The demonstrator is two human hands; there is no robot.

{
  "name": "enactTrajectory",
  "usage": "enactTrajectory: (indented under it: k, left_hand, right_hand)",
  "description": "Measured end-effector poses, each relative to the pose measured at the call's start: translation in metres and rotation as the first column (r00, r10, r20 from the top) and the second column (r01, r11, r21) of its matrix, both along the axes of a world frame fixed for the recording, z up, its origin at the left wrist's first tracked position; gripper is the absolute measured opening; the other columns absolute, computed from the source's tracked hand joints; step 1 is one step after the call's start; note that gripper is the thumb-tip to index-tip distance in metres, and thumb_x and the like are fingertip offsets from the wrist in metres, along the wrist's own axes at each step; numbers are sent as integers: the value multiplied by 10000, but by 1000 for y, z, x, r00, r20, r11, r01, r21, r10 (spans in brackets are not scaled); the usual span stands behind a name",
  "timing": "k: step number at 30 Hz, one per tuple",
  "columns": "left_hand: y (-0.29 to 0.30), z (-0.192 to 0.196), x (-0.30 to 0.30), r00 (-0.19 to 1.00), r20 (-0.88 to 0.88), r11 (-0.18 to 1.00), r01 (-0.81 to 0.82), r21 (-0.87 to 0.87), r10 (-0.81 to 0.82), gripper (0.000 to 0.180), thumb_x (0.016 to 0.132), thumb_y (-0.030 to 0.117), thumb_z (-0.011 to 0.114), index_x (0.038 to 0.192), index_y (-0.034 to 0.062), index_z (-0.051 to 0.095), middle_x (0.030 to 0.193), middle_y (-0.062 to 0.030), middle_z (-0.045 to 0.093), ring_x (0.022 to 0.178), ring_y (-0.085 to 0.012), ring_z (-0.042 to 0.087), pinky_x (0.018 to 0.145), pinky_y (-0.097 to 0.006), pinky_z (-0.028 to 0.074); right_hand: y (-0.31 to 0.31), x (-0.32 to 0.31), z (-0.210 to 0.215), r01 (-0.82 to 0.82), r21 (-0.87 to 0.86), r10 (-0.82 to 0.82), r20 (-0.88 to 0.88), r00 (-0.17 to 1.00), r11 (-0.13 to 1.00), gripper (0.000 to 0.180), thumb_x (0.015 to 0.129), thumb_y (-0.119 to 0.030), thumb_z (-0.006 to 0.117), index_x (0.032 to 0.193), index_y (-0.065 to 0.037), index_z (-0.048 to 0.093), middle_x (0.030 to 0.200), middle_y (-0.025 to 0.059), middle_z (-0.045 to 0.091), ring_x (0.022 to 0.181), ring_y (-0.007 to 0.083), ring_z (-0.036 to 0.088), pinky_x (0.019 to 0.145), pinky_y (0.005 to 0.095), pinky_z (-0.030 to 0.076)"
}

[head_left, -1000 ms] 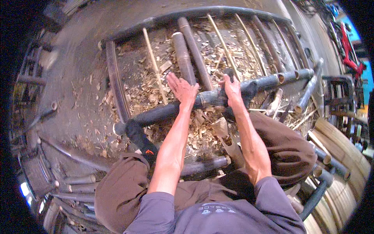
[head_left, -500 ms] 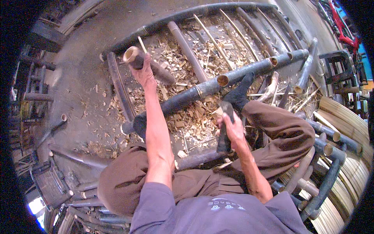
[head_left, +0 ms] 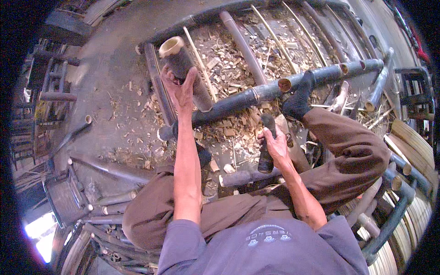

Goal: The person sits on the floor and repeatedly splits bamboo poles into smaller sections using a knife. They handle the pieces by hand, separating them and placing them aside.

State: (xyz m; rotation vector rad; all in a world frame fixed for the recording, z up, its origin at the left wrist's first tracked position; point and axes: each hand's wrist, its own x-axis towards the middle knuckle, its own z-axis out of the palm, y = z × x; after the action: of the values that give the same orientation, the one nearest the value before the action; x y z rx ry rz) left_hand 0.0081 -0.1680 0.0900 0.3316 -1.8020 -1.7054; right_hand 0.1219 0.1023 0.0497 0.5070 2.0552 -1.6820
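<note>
Across the chest of my grey-purple cloth shirt runs a pale print: a row of lettering with three small emblems. My left hand is wrapped round a thick, dark, hollow bamboo tube, tilted, its pale cut mouth at the far left end; the lower end comes close to the near rail, and I cannot tell whether they touch. My right hand is closed around a short, dark, rounded bar, whose kind I cannot make out.

Beyond my knees lies a ladder-like frame of dark bamboo. Its near rail, a long black pole with round pale-edged holes toward the right, crosses between me and the brown rungs. My right foot in a black sock is against that rail. Pale wood chips litter the ground inside and in front of the frame. A brown bamboo length lies nearer me. At the right are pale split-bamboo strips; at the near left, a heap of dark bamboo pieces.
</note>
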Motion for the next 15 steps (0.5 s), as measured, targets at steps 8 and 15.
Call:
enactTrajectory:
  k: [8,15]
  left_hand:
    - [-6,-33,-21,928,164,942,320,104,-334,387,794,212,743,1075,56,528,884,-26,608,772,-110,567,714,-287,479]
    - [26,-9,-47,967,60,919,214,333,-247,505,766,287,782,1150,83,526,978,-27,603,842,-151,580,748,-334,494]
  right_hand:
    - [11,14,-29,-102,145,109,-41,993,984,395,891,-304,538,1147,-4,559,828,140,676,778,243,623,763,373,482]
    - [9,18,-53,-81,82,84,-28,996,993,236,924,-266,531,1032,-58,560,738,13,617,680,101,559,619,290,454]
